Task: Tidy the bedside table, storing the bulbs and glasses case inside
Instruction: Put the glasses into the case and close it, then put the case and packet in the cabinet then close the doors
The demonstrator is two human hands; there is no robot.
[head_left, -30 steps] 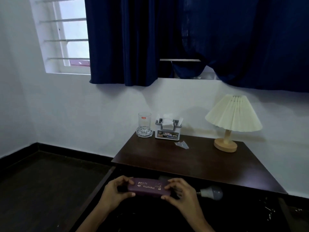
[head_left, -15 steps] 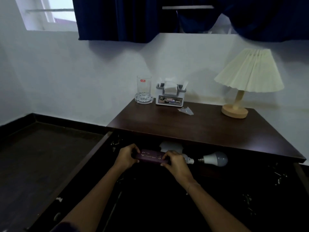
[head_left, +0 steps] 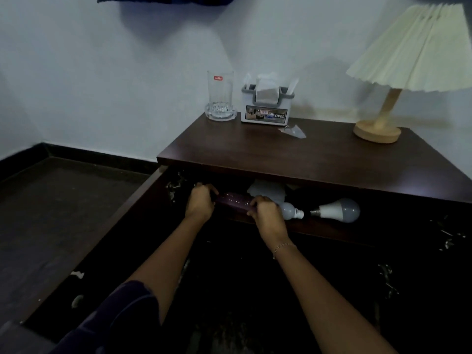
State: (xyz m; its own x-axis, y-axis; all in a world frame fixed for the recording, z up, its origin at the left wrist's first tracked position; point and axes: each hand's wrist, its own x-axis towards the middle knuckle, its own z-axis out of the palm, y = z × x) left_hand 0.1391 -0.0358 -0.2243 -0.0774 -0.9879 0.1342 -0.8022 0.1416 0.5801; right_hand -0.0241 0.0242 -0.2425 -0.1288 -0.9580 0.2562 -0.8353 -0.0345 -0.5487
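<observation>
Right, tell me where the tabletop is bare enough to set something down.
The dark wooden tabletop is bare across its whole front half, between the white tissue holder and the front edge. The back edge is crowded: clear ribbed glass, tissue holder, crumpled plastic scrap, wooden lamp base.

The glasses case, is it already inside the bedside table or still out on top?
Inside. The glasses case sits below the tabletop in the open compartment, held by the left hand and right hand, beside two bulbs.
</observation>
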